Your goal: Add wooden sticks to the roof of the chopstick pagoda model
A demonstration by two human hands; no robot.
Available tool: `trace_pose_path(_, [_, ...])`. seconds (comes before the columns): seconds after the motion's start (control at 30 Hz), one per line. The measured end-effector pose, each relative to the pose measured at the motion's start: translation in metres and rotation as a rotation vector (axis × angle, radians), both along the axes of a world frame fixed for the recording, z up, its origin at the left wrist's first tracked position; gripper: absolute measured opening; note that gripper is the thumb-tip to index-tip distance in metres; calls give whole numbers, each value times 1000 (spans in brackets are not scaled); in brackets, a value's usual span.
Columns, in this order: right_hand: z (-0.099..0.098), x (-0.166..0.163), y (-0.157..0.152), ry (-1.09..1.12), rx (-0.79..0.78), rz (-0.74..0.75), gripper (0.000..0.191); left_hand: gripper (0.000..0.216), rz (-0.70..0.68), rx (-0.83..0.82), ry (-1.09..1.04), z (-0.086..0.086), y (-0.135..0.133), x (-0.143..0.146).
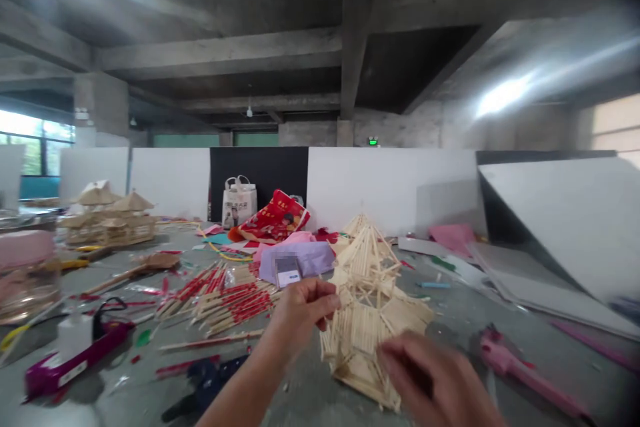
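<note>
A model pavilion (367, 320) of pale wooden sticks stands on the table in front of me, with a pointed stick roof above a wider ribbed lower tier. My left hand (310, 304) is at its left side, thumb and fingers pinched together at the model's edge. Close to the model's front right is my right hand (430, 374), its fingers bent and smeared by motion. Whether it holds anything I cannot tell. Left of my left hand lie several wooden sticks in red wrappers (233, 304).
A purple glue gun (75, 360) lies left, a pink one (530, 374) right. A dark blue tool (205, 380) is beside my left forearm. Behind are a phone (287, 272) on purple cloth, a red bag (275, 217), a white tote (240, 204) and finished stick buildings (113, 217).
</note>
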State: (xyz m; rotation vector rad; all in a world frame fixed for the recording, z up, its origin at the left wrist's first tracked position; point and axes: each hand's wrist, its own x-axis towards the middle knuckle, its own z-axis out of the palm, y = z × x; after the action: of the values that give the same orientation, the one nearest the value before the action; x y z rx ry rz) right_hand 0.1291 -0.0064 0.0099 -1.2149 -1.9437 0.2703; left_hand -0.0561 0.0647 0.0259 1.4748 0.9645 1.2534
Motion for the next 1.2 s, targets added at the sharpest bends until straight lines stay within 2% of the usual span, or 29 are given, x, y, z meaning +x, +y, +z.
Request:
trace_pose_path(0.03, [13, 4, 11, 47, 6, 6, 21, 24, -9, 25, 31, 1, -2, 14])
trace_pose_path(0.1, [32, 11, 34, 198, -104, 38, 25, 20, -11, 80, 96, 2, -6, 36])
trace_pose_path(0.2, [44, 17, 59, 354, -242, 135, 27, 11, 50, 161, 156, 3, -10, 56])
trace_pose_path(0.33, [51, 21, 72, 431, -318, 110, 29, 14, 126, 233, 170, -2, -13, 63])
trace_pose_path(0.47, [62, 20, 79, 432, -370, 58, 32, 20, 101, 123, 161, -12, -14, 61])
trace_pose_path(0.6, [65, 15, 87, 404, -386, 40, 32, 23, 39, 8, 74, -22, -5, 64])
trace_pose_path(0.77, [60, 14, 96, 360, -312, -12, 27, 21, -6, -10, -25, -31, 6, 69])
trace_pose_path(0.97, [65, 24, 104, 303, -182, -82, 21, 21, 77, -2, 58, -29, 9, 67])
trace_pose_path(1.2, [70, 24, 107, 294, -271, -31, 17, 22, 121, 67, 161, -28, 13, 66])
